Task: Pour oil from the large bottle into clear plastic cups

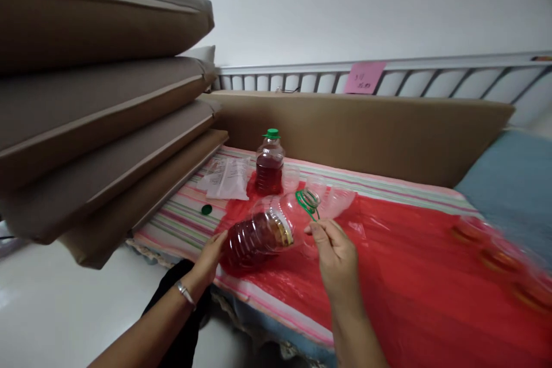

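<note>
Now left hand props tipped oil bottle base; right hand grip pinches its green handle, steadying the pour into clear bowl.

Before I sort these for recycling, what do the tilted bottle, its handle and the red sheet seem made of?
The tilted bottle looks like clear glossy plastic: the reddish liquid shows through its ribbed wall. Its green handle seems thin moulded plastic. The red sheet is probably shiny plastic film, judging by its wrinkles and glare.
</note>
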Available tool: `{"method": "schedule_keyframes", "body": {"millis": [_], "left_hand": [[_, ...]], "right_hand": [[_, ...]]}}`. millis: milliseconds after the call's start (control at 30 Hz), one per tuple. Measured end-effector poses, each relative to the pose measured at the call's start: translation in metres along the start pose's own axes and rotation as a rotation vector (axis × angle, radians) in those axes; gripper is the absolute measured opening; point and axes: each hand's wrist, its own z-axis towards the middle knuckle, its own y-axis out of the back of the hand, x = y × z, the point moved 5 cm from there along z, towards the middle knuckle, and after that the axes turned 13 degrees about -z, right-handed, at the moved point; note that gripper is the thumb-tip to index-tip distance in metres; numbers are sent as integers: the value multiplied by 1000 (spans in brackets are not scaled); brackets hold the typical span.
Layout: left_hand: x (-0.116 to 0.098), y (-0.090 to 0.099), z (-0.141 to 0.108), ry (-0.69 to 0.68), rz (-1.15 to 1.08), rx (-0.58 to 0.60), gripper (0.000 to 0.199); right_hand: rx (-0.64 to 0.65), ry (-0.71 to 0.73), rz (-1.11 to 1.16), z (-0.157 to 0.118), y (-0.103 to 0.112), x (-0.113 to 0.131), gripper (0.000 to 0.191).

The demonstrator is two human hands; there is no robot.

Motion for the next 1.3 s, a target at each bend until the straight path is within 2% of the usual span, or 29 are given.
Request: {"method": "schedule_keyframes", "body": {"millis": [133,233,333,500,700,867,967,1100,1200,1300], "left_hand": [[18,-26,-1,174,-96,47,43],[21,-35,1,206,-160,27,45],[21,-36,1,210,-193,-11,47],[9,-31,-7,145,-184,-63,48],[-31,-30,-13,-19,-205,-31,40],[-57,-16,-12,-112,-146,-41,36],[-63,-1,-9,-141,-107,-72,34],[-65,18,-7,-135,-65,-171,28],[-66,23,-9,-130,-48,-194,32],[-67,20,-11,-134,-48,-159,33]], "right_hand": [[6,-76,62,-5,5,-17,33],[26,-73,90,-13,3,-20,31],[18,-69,137,-18,4,-19,32],[0,-50,247,-19,7,-10,36],[-29,15,341,-21,10,8,38],[-2,-31,265,-28,-4,14,38],[-11,-52,209,-36,-19,11,37],[-18,-70,167,-44,-38,2,37],[7,-87,164,-47,-47,-4,37],[33,-106,168,-48,-50,-9,36]]}}
